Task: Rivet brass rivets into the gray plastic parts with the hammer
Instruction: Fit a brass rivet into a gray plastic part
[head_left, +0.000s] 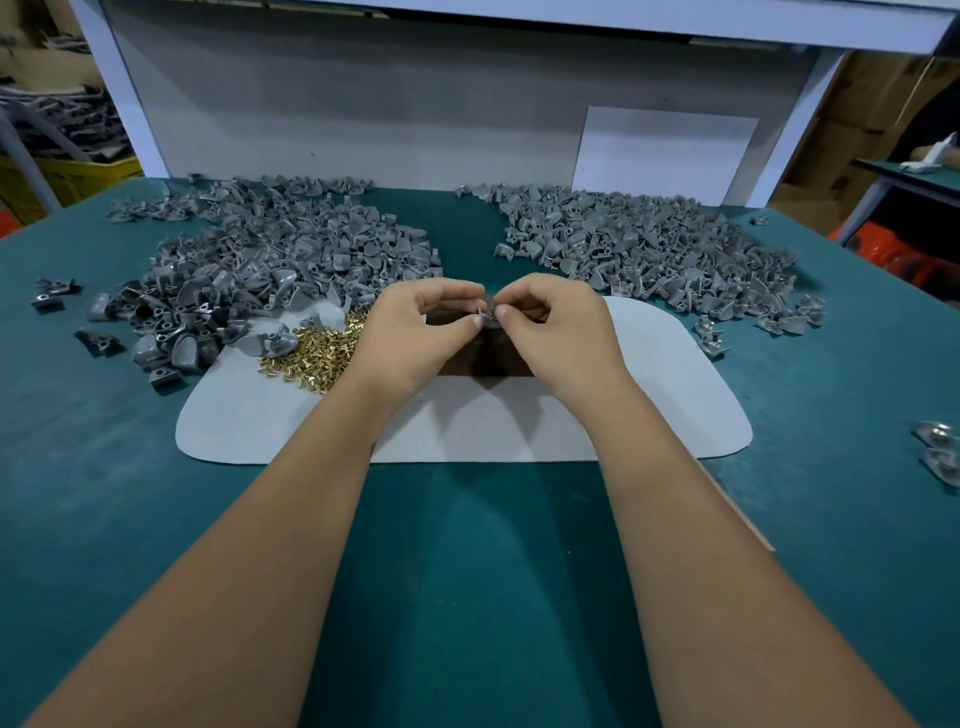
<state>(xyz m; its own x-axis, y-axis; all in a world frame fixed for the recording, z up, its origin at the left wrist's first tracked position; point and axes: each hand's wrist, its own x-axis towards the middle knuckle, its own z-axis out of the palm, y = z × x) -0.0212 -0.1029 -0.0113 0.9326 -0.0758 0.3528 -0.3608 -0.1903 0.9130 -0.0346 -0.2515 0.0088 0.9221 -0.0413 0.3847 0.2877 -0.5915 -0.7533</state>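
Now, rivet meets part between both hands.
Left hand pinches a small brass rivet; right hand pinches the small gray plastic part, touching just rightward, above the dark block. Hammer unseen.

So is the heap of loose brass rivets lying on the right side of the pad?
No, the brass rivets lie on the pad's left part, beside the left hand.

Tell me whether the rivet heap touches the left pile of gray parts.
Touching. The head view shows gray parts from the left pile lying right against and onto the rivet heap on the mat's far left corner.
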